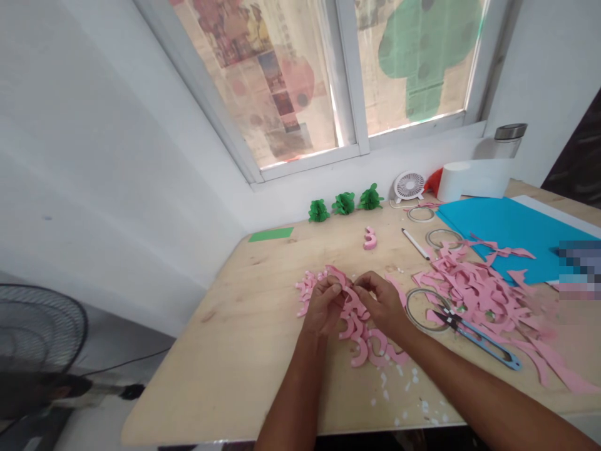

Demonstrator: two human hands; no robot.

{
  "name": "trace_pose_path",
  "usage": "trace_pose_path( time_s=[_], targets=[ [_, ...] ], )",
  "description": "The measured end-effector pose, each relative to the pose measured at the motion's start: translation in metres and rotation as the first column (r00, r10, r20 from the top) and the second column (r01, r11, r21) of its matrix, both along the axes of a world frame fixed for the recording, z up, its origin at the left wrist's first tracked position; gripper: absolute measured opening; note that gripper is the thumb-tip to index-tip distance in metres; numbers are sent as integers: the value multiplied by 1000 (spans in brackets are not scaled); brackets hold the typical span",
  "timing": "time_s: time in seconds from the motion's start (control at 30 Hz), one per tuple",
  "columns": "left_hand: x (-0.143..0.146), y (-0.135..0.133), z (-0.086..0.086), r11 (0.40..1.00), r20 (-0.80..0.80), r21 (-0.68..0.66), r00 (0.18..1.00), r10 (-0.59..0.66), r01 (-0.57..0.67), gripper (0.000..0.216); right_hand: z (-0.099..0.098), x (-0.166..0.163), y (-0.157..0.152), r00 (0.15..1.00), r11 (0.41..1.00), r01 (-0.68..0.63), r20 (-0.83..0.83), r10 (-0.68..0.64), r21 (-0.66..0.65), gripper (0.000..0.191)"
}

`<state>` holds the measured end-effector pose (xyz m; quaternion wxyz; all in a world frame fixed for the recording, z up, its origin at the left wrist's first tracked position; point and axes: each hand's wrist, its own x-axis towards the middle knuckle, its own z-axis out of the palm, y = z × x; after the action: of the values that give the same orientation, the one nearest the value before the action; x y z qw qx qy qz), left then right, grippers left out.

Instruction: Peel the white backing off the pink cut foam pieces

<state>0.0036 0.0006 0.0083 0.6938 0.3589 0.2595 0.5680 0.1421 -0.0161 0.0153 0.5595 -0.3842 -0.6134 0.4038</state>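
At the middle of the table, my left hand (pixel 323 302) pinches a curved pink paper cutout (pixel 339 274) between thumb and fingers. My right hand (pixel 382 305) pinches the same cutout from the other side; its fingertips are partly hidden. Below both hands lies a loose heap of pink curved cutouts (pixel 359 352), some shaped like a 3. More small pink pieces (pixel 307 285) with white spots sit just left of my left hand. Farther back, a neat stack of pink 3-shaped cutouts (pixel 370 239) rests alone.
Blue-handled snips (pixel 488 343) lie by a tape roll (pixel 425 310) and pink scraps (pixel 483 291) on the right. Behind them are blue sheets (pixel 507 228), a white pen (pixel 416 244) and a small fan (pixel 408 186). Green paper ornaments (pixel 344 203) line the wall; white bits (pixel 425 406) dot the front.
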Motion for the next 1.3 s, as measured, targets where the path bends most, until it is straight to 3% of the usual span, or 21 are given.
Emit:
trace_pose_path(
  time_s=[0.17, 0.37, 0.63, 0.8, 1.13, 1.3],
  targets=[
    [-2, 0, 1, 998, 37, -34, 997, 62, -61, 20, -5, 2, 7, 983, 989, 72, -160, -92, -126, 15],
    [-5, -1, 1, 1000, 114, 16, 993, 20, -22, 19, -11, 4, 13, 978, 972, 143, -128, -168, -184, 15],
    [-10, 0, -1, 999, 166, 35, 986, 13, -19, 19, 1, 2, 4, 996, 977, -24, -94, 4, -214, 16],
    [-12, 0, 0, 996, 120, 87, 993, 22, -32, 22, 1, 0, 3, 998, 985, -66, -6, 66, -158, 9],
    [-7, 5, 0, 993, -92, 13, 989, 116, -115, 21, 8, 4, 0, 992, 989, -103, -89, 94, -105, 23],
    [-2, 6, -2, 991, -174, 61, 977, 125, -116, 15, 4, 3, 2, 997, 990, -66, 41, 72, -128, 18]
  ],
)
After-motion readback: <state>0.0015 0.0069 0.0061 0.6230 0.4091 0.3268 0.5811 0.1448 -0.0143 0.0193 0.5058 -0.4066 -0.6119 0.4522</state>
